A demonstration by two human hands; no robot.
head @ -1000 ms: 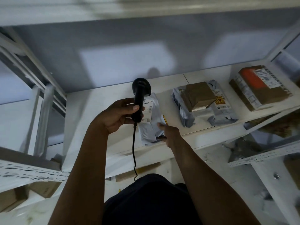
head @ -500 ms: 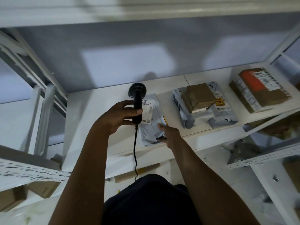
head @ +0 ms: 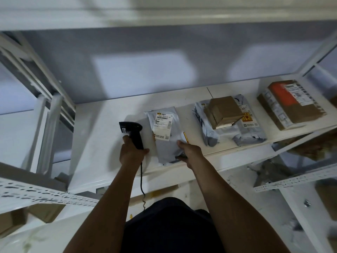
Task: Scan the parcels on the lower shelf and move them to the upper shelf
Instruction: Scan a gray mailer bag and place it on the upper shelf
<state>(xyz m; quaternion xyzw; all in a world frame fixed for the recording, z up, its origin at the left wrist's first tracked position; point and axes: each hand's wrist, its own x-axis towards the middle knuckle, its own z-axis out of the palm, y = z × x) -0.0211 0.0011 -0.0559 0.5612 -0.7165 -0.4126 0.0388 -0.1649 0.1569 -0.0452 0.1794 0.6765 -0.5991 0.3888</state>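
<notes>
A grey plastic mailer parcel (head: 165, 137) with a white label lies flat on the white shelf (head: 94, 143). My right hand (head: 189, 151) grips its near right corner. To the left of the parcel, my left hand (head: 132, 151) holds the black corded barcode scanner (head: 133, 131) low over the shelf, its head turned left, away from the label. Further right lie another grey mailer (head: 242, 132) with a small brown box (head: 223, 111) on top, and a brown box with an orange patch (head: 290, 105).
The underside of the upper shelf (head: 164, 19) spans the top of the view. White perforated rack posts (head: 36, 190) stand at left and right. Cardboard boxes (head: 43, 212) sit low at the left. The scanner's cable (head: 141, 181) hangs over the shelf edge.
My left hand has lowered the scanner from above the parcel's label to the shelf on its left, uncovering the label. My right hand has stayed on the parcel's corner.
</notes>
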